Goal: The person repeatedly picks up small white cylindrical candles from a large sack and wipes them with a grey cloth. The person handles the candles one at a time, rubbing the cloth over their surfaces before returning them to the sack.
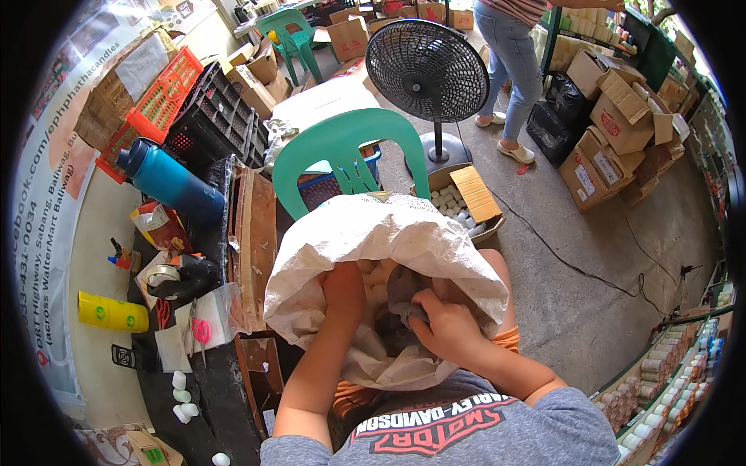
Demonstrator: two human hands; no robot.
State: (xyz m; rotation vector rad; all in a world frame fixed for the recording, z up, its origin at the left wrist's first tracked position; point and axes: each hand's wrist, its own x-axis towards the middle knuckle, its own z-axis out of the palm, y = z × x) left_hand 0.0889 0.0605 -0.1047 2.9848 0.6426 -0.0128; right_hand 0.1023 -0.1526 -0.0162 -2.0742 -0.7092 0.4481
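Note:
A large white woven sack [373, 227] stands with its mouth gaping before me. Inside it lie pale, rounded pieces [379, 279] that look like short candles. My right hand [440, 320] grips a dark grey cloth [405, 291] at the sack's mouth. My left hand [345, 282] reaches in at the left side. Its fingers are hidden under the rim, so whether it holds anything does not show.
At left, a black table [175, 396] bears a blue bottle [175, 180], a tape dispenser [186, 274], scissors [201, 332] and several white candles [182, 396]. A green plastic chair [349, 140], pedestal fan [428, 76] and open candle box [466, 209] stand ahead. A person [513, 64] stands beyond; a cable [553, 253] crosses the floor.

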